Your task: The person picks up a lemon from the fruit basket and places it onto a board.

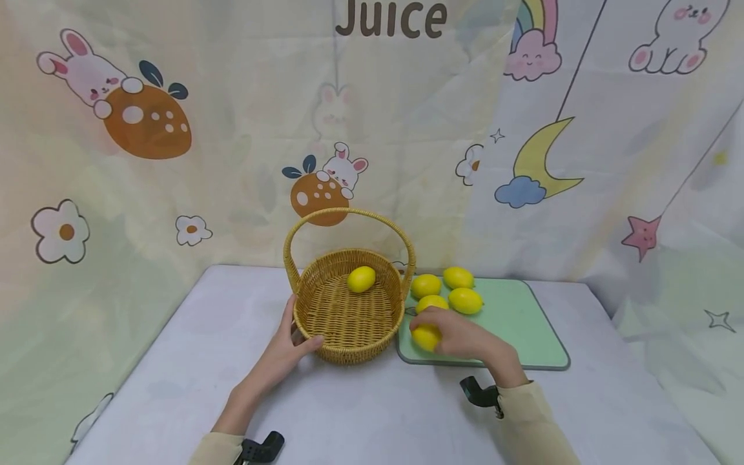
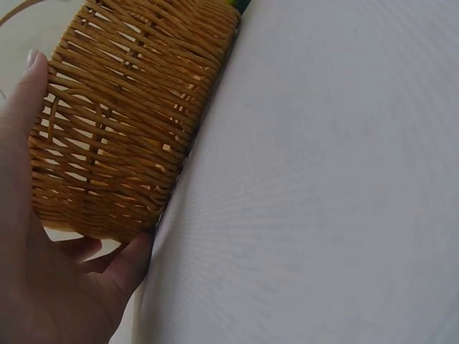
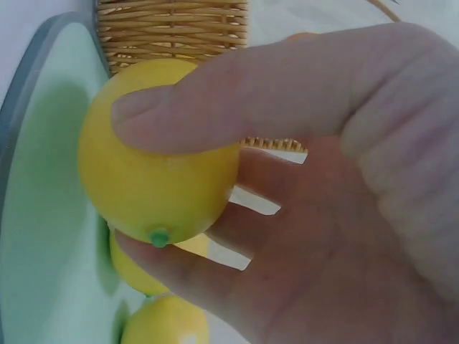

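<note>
Landmark: the wicker basket (image 1: 349,316), round, with a tall hoop handle, standing on the white table (image 1: 174,374).
Left hand: the left hand (image 1: 285,352) lies against the basket's outer wall on its near left side, thumb along the wall by the base and fingers bent round the curve (the left wrist view shows the weave pressed against the palm and thumb (image 2: 129,261)).
Right hand: the right hand (image 1: 462,336) is just right of the basket, low over the near edge of the cutting board, its thumb and fingers closed round a lemon.
Held lemon: the held lemon (image 1: 426,337) sits in the right hand's grip, just beside the basket's right wall; in the right wrist view the thumb (image 3: 237,100) crosses its top and a small green tip shows at its lower end (image 3: 154,193).
Lemon in basket: one lemon (image 1: 361,279) lies inside the basket, toward its far side.
Cutting board: a pale green cutting board (image 1: 517,323) with a grey rim lies flat on the table, touching or nearly touching the basket's right side.
Other lemons: four more lemons (image 1: 446,290) lie on the board, right of the basket and beyond the right hand (close together, some touching).
Backdrop: a cartoon-printed cloth (image 1: 145,123) hangs behind the basket, with rabbits, a moon and the word "Juice".
</note>
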A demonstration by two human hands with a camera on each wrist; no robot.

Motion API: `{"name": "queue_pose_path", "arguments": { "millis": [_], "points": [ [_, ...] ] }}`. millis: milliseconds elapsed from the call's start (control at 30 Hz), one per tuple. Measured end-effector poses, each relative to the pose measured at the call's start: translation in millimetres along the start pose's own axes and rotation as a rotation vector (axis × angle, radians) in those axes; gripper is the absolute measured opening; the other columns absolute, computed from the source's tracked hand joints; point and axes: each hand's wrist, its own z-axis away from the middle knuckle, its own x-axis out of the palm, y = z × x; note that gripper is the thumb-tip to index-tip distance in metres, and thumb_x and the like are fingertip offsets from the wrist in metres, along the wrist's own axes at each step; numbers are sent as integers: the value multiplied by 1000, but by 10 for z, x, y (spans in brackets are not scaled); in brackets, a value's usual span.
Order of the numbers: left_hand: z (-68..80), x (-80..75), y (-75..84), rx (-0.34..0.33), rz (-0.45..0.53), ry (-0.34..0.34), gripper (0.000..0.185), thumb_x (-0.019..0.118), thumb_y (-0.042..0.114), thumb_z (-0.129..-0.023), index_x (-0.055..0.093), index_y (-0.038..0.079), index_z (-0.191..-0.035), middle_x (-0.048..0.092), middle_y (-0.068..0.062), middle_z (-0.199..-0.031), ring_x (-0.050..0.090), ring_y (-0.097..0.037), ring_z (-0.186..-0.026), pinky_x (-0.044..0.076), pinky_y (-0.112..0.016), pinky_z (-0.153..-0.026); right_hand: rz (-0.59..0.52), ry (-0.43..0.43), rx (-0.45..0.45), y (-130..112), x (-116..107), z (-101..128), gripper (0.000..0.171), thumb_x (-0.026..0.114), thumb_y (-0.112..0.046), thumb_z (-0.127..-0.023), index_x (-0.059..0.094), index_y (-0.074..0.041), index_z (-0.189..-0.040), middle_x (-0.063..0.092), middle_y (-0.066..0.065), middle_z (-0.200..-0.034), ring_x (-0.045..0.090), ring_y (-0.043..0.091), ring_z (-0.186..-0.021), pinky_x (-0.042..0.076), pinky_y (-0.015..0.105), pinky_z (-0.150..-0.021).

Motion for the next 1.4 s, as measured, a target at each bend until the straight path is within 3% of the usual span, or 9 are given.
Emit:
{"name": "queue_pose_path", "arguments": {
  "millis": [167,433,667,967,1133,1400],
  "points": [
    [3,1,2,1,-3,2,106,73,41,-89,-12,50,-153,0,-5,-169,14,-39,-154,29,-52,-121,18,-7,-10,14,24,0,55,60,15,-70,71,-14,-116,68,-1,-119,57,20,-111,47,49,-103],
    [17,-5,-14,-5,-9,0,107,73,42,-89,-13,49,-153,0,-6,-169,14,-40,-154,28,-53,-121,31,23,56,54,28,37,60,52,21,-73,69,-10,-121,67,3,-121,58,22,-111,47,50,-106],
    [25,-7,-22,0,-10,5,109,73,41,-89,-12,42,-156,1,-6,-169,14,-39,-154,30,-53,-121,62,50,68,48,-8,64,56,50,21,-76,68,-7,-121,68,7,-122,60,26,-114,49,51,-104],
    [39,-17,-24,0,-9,7,110,73,42,-88,-12,40,-157,2,-6,-169,14,-39,-154,29,-53,-121,-5,60,117,-12,-39,69,49,63,13,-77,68,-6,-122,66,9,-127,58,30,-120,47,53,-106],
    [32,-13,-19,6,4,4,107,73,40,-89,-11,45,-155,1,-5,-169,14,-38,-154,30,-51,-120,-78,72,159,-79,-78,81,47,65,8,-81,65,-7,-126,64,8,-132,56,31,-125,45,54,-108],
    [13,-10,0,7,10,-1,109,73,41,-89,-12,41,-157,1,-4,-169,14,-36,-155,30,-50,-120,-84,128,74,-233,-131,32,43,68,-3,-88,64,-11,-129,64,8,-133,58,32,-124,49,53,-104]
  ]
}}
